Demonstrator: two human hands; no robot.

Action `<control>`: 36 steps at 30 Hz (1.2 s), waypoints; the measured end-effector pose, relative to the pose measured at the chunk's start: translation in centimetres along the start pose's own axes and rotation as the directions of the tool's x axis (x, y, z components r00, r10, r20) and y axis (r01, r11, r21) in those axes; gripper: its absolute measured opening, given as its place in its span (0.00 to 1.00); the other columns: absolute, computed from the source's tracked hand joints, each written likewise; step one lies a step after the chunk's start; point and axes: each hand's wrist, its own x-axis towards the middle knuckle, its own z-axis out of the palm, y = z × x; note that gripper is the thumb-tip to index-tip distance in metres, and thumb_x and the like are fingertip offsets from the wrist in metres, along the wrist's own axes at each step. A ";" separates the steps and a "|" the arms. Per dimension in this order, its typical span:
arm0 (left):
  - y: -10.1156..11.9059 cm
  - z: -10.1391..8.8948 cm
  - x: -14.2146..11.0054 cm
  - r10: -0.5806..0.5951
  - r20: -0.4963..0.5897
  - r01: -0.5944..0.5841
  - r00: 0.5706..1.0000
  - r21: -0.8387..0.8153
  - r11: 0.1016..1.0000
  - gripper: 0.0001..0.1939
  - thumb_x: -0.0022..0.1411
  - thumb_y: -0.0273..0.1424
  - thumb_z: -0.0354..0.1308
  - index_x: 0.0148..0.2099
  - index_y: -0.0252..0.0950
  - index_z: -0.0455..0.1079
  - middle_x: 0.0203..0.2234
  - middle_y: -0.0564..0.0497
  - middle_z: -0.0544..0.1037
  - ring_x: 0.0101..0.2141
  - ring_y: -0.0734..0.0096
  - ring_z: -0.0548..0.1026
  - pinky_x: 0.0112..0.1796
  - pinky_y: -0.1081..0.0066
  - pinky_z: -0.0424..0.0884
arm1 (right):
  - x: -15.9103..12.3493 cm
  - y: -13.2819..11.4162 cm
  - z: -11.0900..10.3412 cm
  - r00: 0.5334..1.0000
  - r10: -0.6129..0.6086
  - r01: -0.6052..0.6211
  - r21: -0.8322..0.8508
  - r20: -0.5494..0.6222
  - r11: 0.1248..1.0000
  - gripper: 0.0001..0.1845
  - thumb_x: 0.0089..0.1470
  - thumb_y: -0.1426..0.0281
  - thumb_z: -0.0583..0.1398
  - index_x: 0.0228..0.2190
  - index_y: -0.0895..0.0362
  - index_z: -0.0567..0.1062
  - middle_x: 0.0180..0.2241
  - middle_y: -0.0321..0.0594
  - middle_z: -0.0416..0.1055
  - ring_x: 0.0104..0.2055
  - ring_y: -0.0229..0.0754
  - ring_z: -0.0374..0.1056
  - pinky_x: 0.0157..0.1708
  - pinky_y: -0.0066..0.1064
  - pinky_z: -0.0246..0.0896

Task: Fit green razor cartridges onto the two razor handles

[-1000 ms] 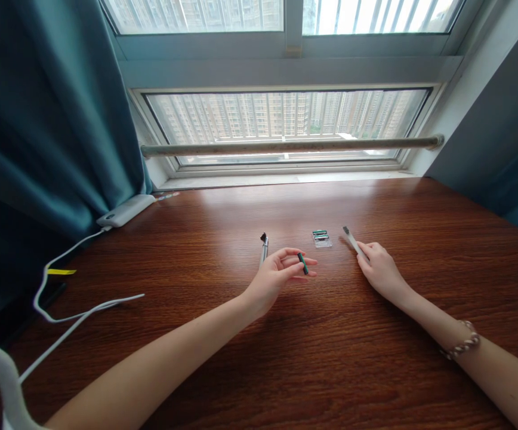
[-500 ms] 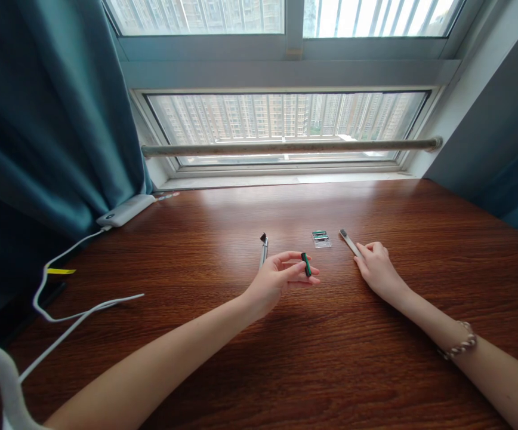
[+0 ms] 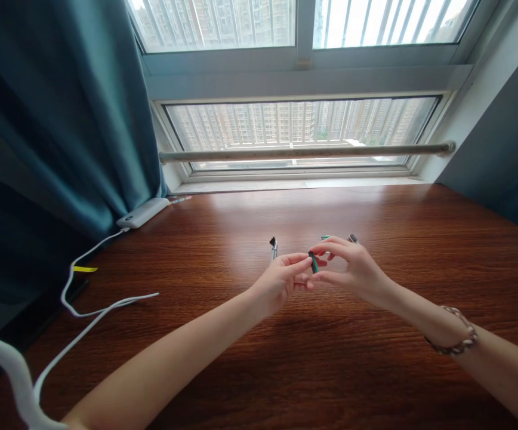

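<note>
My left hand and my right hand meet above the middle of the wooden table. Both pinch a small dark and green razor cartridge between their fingertips. A razor handle lies on the table just behind my left hand. Behind my right hand only the tip of a second handle and an edge of the clear cartridge tray show; the rest is hidden by my fingers.
A white power bank lies at the far left by the teal curtain, with a white cable trailing toward me. A metal rail runs along the window behind the table.
My right hand left the handle on the table and moved left to join my left hand on the cartridge. The view shifted slightly left.
</note>
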 end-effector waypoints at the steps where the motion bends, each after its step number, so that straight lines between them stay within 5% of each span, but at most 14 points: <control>1: 0.1 -0.2 0.1 0.010 -0.005 -0.010 1.000 0.002 1.000 0.13 0.58 0.32 0.54 0.42 0.31 0.70 0.41 0.41 0.73 0.23 0.83 0.69 0.26 0.80 0.65 | 0.3 0.0 0.2 1.000 0.022 -0.022 0.017 -0.007 1.000 0.16 0.43 0.67 0.64 0.37 0.58 0.72 0.31 0.39 0.68 0.33 0.39 0.65 0.34 0.31 0.61; 7: -0.6 -0.9 0.9 -0.024 -0.023 0.025 0.999 0.046 0.999 0.13 0.55 0.35 0.56 0.39 0.31 0.71 0.32 0.46 0.75 0.22 0.80 0.68 0.27 0.77 0.64 | -0.2 1.2 1.5 0.995 0.090 -0.088 0.044 -0.032 0.995 0.15 0.43 0.69 0.64 0.36 0.56 0.72 0.31 0.38 0.69 0.33 0.40 0.66 0.34 0.31 0.62; 11: -0.4 -1.3 1.0 0.021 -0.120 0.018 0.992 0.318 0.948 0.17 0.55 0.41 0.53 0.36 0.31 0.71 0.21 0.50 0.71 0.22 0.76 0.67 0.27 0.75 0.62 | -0.8 2.0 1.7 0.994 0.064 -0.065 -0.012 -0.092 0.998 0.15 0.42 0.68 0.64 0.35 0.56 0.72 0.32 0.39 0.69 0.35 0.41 0.65 0.35 0.33 0.62; 13: 0.2 -1.9 1.1 0.189 -0.211 -0.026 0.959 0.598 0.801 0.19 0.57 0.43 0.49 0.34 0.32 0.70 0.20 0.51 0.70 0.22 0.74 0.67 0.25 0.75 0.60 | -0.8 2.1 1.6 0.986 0.083 -0.085 -0.013 -0.143 0.996 0.16 0.42 0.66 0.64 0.36 0.56 0.72 0.31 0.39 0.69 0.34 0.41 0.65 0.34 0.33 0.62; 15: 0.8 -2.9 1.3 0.420 -0.278 0.030 0.864 0.861 0.508 0.18 0.57 0.43 0.48 0.30 0.34 0.69 0.21 0.51 0.69 0.24 0.72 0.66 0.27 0.73 0.59 | -0.7 2.1 1.5 0.978 0.121 -0.120 0.017 -0.168 0.993 0.18 0.42 0.64 0.64 0.36 0.57 0.72 0.31 0.40 0.69 0.33 0.41 0.65 0.33 0.33 0.62; 17: 1.2 -3.9 1.5 0.564 -0.273 0.211 0.779 0.962 0.174 0.14 0.57 0.41 0.49 0.29 0.35 0.66 0.24 0.49 0.70 0.28 0.68 0.67 0.30 0.71 0.60 | -0.6 2.2 1.5 0.976 0.136 -0.130 0.047 -0.167 0.990 0.18 0.42 0.63 0.64 0.36 0.57 0.71 0.31 0.40 0.69 0.32 0.41 0.65 0.32 0.33 0.63; 19: 1.3 -4.9 1.8 0.584 -0.277 0.368 0.763 0.929 -0.041 0.12 0.55 0.40 0.51 0.31 0.36 0.65 0.29 0.47 0.71 0.32 0.64 0.68 0.33 0.69 0.60 | -0.7 2.3 1.5 0.979 0.120 -0.113 0.052 -0.164 0.992 0.18 0.43 0.62 0.64 0.36 0.57 0.71 0.30 0.40 0.69 0.32 0.41 0.65 0.32 0.34 0.63; 22: 1.0 -5.8 2.1 0.495 -0.336 0.451 0.801 0.883 -0.129 0.11 0.54 0.39 0.52 0.33 0.35 0.64 0.31 0.45 0.71 0.33 0.62 0.70 0.33 0.68 0.61 | -0.8 2.5 1.7 0.983 0.082 -0.077 0.038 -0.162 0.996 0.18 0.43 0.62 0.63 0.36 0.57 0.71 0.31 0.41 0.69 0.33 0.42 0.65 0.33 0.35 0.63; 29: 0.5 -5.5 2.2 0.481 -0.278 0.343 0.832 0.938 -0.053 0.10 0.58 0.36 0.47 0.27 0.36 0.59 0.24 0.47 0.71 0.29 0.63 0.72 0.30 0.68 0.62 | -0.9 2.6 1.8 0.973 0.137 -0.129 0.053 -0.188 0.990 0.18 0.42 0.63 0.64 0.37 0.57 0.70 0.31 0.40 0.69 0.33 0.42 0.65 0.33 0.34 0.62; 31: 0.3 -4.8 2.2 0.452 -0.265 0.230 0.852 0.964 0.133 0.10 0.58 0.37 0.47 0.27 0.37 0.56 0.20 0.52 0.69 0.23 0.69 0.71 0.27 0.71 0.63 | -0.9 2.8 1.9 0.961 0.189 -0.174 0.093 -0.202 0.980 0.19 0.42 0.63 0.64 0.37 0.58 0.70 0.31 0.41 0.69 0.33 0.42 0.66 0.33 0.35 0.63; 32: 0.2 -4.4 2.1 0.418 -0.264 0.141 0.869 0.943 0.300 0.10 0.57 0.37 0.48 0.28 0.38 0.54 0.18 0.54 0.68 0.20 0.71 0.70 0.24 0.73 0.62 | -0.9 2.9 2.0 0.955 0.215 -0.195 0.114 -0.205 0.974 0.19 0.42 0.62 0.64 0.36 0.58 0.70 0.31 0.41 0.69 0.33 0.42 0.66 0.33 0.35 0.63; 34: -0.2 -3.6 2.0 0.341 -0.256 -0.024 0.904 0.768 0.640 0.11 0.56 0.37 0.50 0.29 0.39 0.51 0.15 0.59 0.64 0.15 0.75 0.67 0.20 0.75 0.61 | -1.0 2.9 2.1 0.945 0.256 -0.227 0.156 -0.204 0.961 0.19 0.42 0.61 0.64 0.36 0.58 0.71 0.31 0.41 0.70 0.33 0.42 0.66 0.34 0.36 0.63; 36: -0.5 -2.9 1.8 0.305 -0.258 -0.108 0.917 0.575 0.811 0.13 0.54 0.37 0.54 0.31 0.40 0.50 0.14 0.63 0.61 0.12 0.79 0.62 0.16 0.77 0.57 | -1.0 3.0 2.2 0.936 0.295 -0.254 0.213 -0.190 0.943 0.19 0.42 0.60 0.64 0.36 0.58 0.71 0.31 0.42 0.70 0.33 0.43 0.67 0.34 0.37 0.64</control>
